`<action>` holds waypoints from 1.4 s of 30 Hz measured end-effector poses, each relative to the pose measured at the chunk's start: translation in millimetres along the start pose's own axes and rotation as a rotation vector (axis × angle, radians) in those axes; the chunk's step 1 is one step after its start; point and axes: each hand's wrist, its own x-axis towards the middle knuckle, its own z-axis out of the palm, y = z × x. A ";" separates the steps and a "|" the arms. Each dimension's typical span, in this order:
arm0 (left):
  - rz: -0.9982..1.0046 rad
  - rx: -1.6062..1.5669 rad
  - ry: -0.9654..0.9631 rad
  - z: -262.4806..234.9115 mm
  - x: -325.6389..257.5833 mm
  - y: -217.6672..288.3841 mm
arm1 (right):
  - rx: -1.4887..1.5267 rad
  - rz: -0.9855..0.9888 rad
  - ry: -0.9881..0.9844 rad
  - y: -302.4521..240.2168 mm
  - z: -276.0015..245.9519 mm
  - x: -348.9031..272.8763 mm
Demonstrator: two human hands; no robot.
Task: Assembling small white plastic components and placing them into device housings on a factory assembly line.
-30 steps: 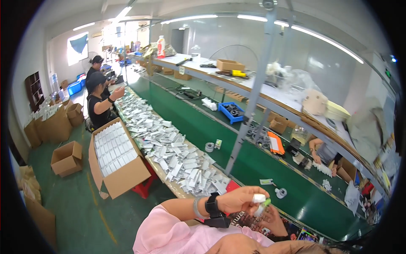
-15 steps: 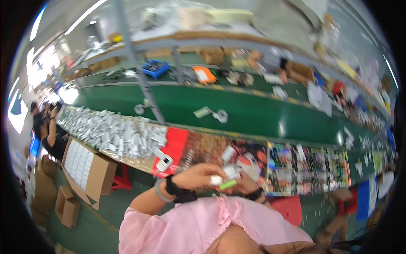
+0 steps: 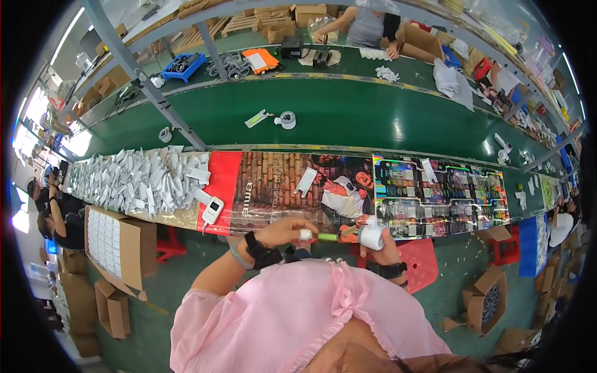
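Near the bench, a green cylinder separates 2 hands.

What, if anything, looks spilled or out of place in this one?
Small pale scraps lie scattered on the green floor beside the red stool, like dropped litter. Two flat white pieces also lie askew on the printed table covering, apart from the heap. No damage stands out.

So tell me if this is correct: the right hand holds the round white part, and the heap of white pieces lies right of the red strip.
No: the head view shows the heap of white pieces left of the red strip; the right hand does hold the round white part.
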 end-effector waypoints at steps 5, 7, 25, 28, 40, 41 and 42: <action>0.082 0.053 0.220 -106.1 24.7 2.7 | -0.122 -0.026 0.134 -15.8 -1.5 8.8; 0.124 0.236 0.481 -169.8 43.6 -10.0 | -0.144 -0.023 0.163 -23.2 -6.2 16.9; -0.089 1.164 1.260 -439.6 184.0 38.2 | -1.285 0.007 1.216 -33.6 -110.3 49.2; -0.225 1.083 1.243 -434.6 170.4 49.6 | -1.706 -0.123 1.162 -39.4 -79.3 62.1; 0.642 0.388 0.904 -244.6 144.6 82.9 | -1.592 -0.625 0.221 -39.2 92.6 238.0; 0.649 0.357 0.832 -218.4 133.4 89.6 | -1.587 -0.643 0.188 -37.2 104.1 245.1; 0.766 0.263 0.763 -200.6 137.3 77.3 | -1.584 -0.668 0.143 -35.8 118.0 248.2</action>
